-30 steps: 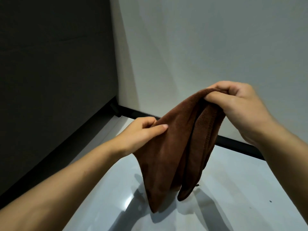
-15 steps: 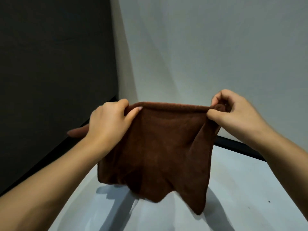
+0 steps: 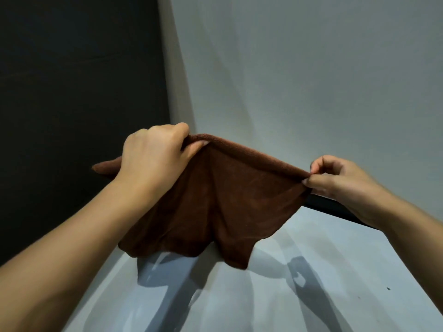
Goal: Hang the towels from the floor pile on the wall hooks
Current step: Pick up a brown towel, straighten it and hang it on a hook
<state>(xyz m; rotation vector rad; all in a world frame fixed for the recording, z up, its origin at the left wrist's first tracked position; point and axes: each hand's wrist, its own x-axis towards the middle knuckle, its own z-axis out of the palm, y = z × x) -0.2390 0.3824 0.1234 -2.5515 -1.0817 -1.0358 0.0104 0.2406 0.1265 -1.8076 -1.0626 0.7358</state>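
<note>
I hold 1 brown towel (image 3: 215,200) in the air btw my hands, top edge stretched. My left hand (image 3: 153,154) grips the top edge w/ curled fingers, a bit higher; one corner sticks out past it to the left. My right hand (image 3: 340,180) pinches the other top corner w/ thumb and fingertip. The lower edge hangs free above the pale floor (image 3: 311,295), not touching. Behind my hands: light wall (image 3: 311,80) and black baseboard (image 3: 335,207); dark panel (image 3: 72,80) close beside my left hand. Open room to the right.
</note>
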